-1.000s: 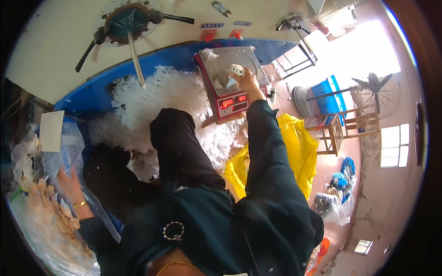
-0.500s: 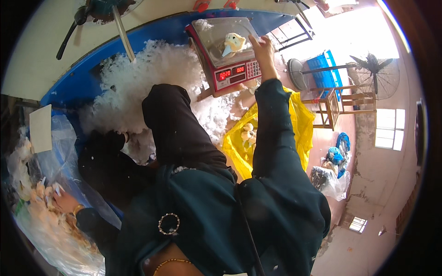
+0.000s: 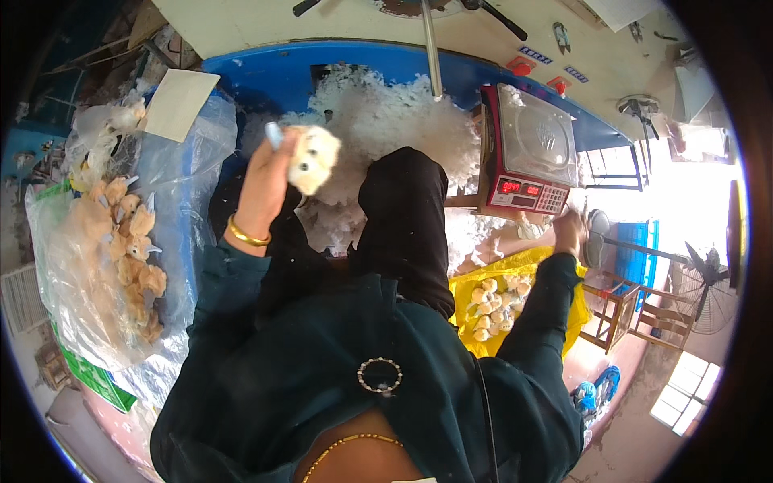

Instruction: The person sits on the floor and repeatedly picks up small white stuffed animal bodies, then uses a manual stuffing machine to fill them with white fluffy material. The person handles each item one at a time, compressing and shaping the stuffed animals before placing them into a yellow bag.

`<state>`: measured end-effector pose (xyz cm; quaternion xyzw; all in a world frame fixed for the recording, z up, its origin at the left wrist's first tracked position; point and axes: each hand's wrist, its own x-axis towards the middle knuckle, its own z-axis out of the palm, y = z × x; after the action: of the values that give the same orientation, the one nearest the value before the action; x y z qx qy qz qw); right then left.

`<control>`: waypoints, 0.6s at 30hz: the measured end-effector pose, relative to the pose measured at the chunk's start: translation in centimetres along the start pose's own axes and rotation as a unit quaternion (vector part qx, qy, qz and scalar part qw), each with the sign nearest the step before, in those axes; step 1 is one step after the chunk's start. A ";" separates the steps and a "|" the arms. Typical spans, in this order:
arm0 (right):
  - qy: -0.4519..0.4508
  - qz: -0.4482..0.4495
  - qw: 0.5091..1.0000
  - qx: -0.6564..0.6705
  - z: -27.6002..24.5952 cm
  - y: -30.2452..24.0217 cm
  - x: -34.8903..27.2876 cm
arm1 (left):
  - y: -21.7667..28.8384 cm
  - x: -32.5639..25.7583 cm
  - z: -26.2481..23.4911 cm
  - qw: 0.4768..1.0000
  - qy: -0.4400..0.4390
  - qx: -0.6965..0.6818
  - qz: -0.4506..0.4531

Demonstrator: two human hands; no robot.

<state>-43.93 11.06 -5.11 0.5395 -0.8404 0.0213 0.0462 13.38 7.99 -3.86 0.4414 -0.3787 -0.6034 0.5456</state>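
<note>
Cream plush, grasped in left hand

Edges and room, left to right. Clear bag (image 3: pixel 60 241): rim slack, spread wide. Left hand (image 3: pixel 266 183): fingers grasping 1 plush (image 3: pixel 316 161), held up before the left part of the fibre (image 3: pixel 362 113); well apart from the scale (image 3: pixel 535 149), open air between. Blue panel (image 3: pixel 262 76): long curved edge behind the fibre. Right hand (image 3: pixel 569 233): blurred, just beside the scale's near right corner; cannot tell whether it grips anything. Yellow bag (image 3: pixel 461 298): mouth wide, partly hidden by the right forearm.

Materials, left to right. Clear bag: thin, glossy, wrinkled film. Tan pieces (image 3: pixel 133 241) in it: fuzzy, rounded, several with pale tabs. Card (image 3: pixel 181 105): flat, pale, 4-sided. Plush: short nap, rounded, dark spots, 1 pale blue tab. Fibre: white, fluffy, loosely heaped. Scale: red body, squarish pan, white tuft at the far left corner. Yellow bag: creased sheeting, pale rounded plushes (image 3: pixel 495 306) inside.

Obstacles, left to right. Knee (image 3: pixel 403 189): dark-trousered, between left hand and scale. Rod (image 3: pixel 431 48): straight, metallic, ending over the fibre. Beyond the right hand: 2 wooden chairs (image 3: pixel 660 318), blue crate (image 3: pixel 636 258), fan (image 3: pixel 704 278) with round wire cage.
</note>
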 end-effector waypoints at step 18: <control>-0.345 -0.063 0.496 0.794 -6.4 -28.9 -11.1 | 1.6 -0.5 7.8 0.972 -0.181 -0.116 -0.094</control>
<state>-12.75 9.62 -0.28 0.3652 -0.3819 0.4888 -0.6941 6.53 8.13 0.22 0.2927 -0.3556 -0.7613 0.4564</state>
